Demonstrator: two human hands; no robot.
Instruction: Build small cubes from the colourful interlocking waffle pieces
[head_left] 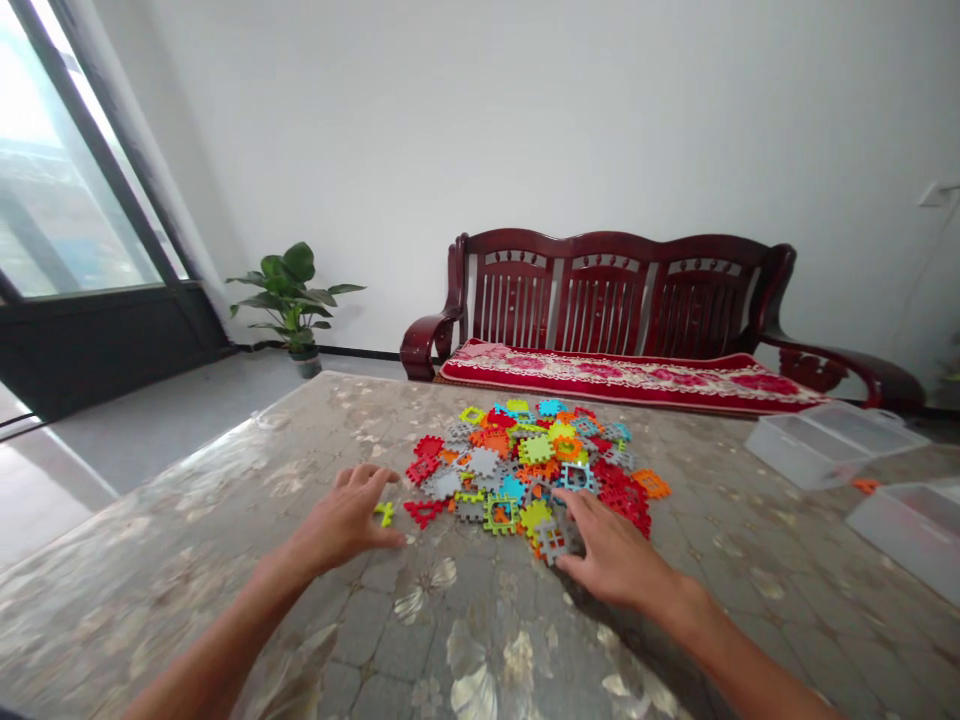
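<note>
Colourful interlocking plastic tiles with notched edges lie in a loose heap (487,463) on the table. My left hand (346,520) is at the heap's left side, thumb and fingers spread apart. Between them shows a small yellow-green tile (385,514), and a red triangular tile (425,513) lies just to the right. My right hand (611,548) reaches in at the heap's front right, fingers apart from the thumb. Its thumb tip is at the edge of a grey tile (552,541); whether they touch I cannot tell. Dark red tiles (622,492) lie behind that hand, partly hidden.
A patterned cloth covers the table (420,640). Two clear plastic boxes, a divided one (795,450) and a nearer one (907,530), stand at the right, with an orange piece (866,486) between. Beyond are a wooden bench (600,290) and a potted plant (292,295).
</note>
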